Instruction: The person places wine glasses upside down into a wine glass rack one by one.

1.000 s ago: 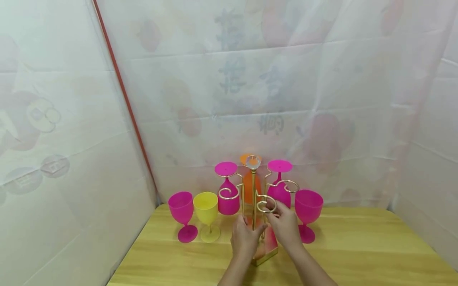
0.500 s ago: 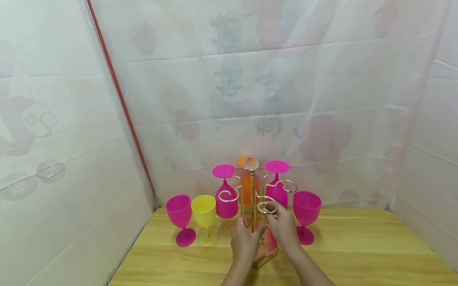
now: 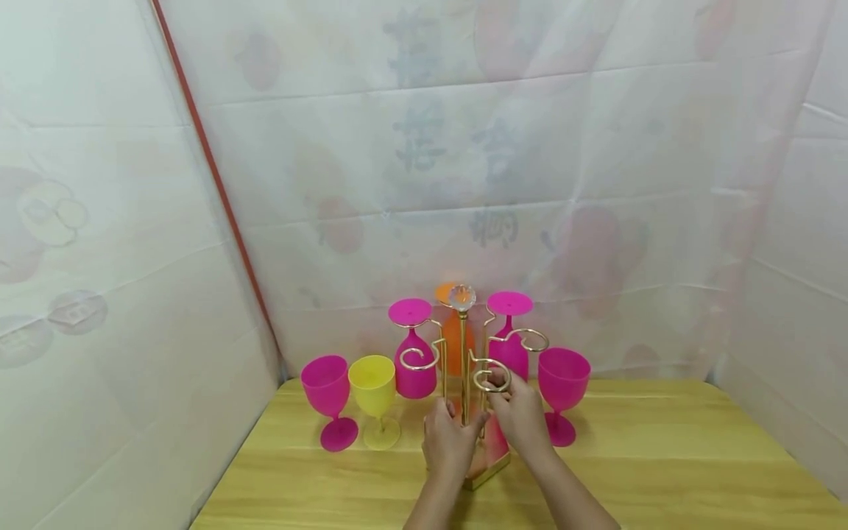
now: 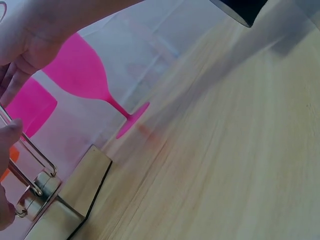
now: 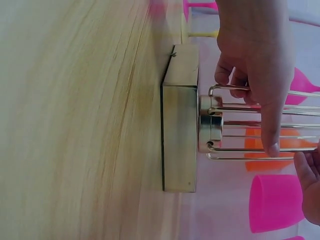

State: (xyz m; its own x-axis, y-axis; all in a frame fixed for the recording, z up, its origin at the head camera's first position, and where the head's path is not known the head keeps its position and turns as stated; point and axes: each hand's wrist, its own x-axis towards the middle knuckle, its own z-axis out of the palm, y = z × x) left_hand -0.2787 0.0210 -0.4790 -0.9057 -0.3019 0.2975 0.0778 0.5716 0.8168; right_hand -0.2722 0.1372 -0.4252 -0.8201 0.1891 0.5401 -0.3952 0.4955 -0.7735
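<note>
Since half a second ago only the head view has shifted slightly, carrying the whole scene a little up and leftward; both hands keep their places on the gold metal wire goblet rack (image 3: 464,361).

The left hand (image 3: 450,442) has its grip clamped round the rack's upright rods (image 5: 237,109), fingers curled over the outer rod and thumb stretched across the others. The right hand (image 3: 520,419) has its grip drawn together on a rod, fingertips and thumb pinching just below the curled front loop (image 3: 493,389).

The rack stands upright on the pale wooden tabletop (image 3: 649,456), about midway between its left and right edges, its angular gold base (image 5: 180,135) flat on the wood, a clear faceted knob (image 3: 461,297) on top. Upside down in its loops hang a pink goblet (image 3: 416,381) at left, an orange goblet (image 3: 453,346) behind and a second pink goblet (image 3: 517,357) at right.

Near the tabletop's far left corner stand an upright pink stemmed goblet (image 3: 326,386) and, just beside it, an upright yellow stemmed goblet (image 3: 373,389). Another upright pink goblet (image 3: 564,379) stands right of the rack, towards the far edge.
</note>
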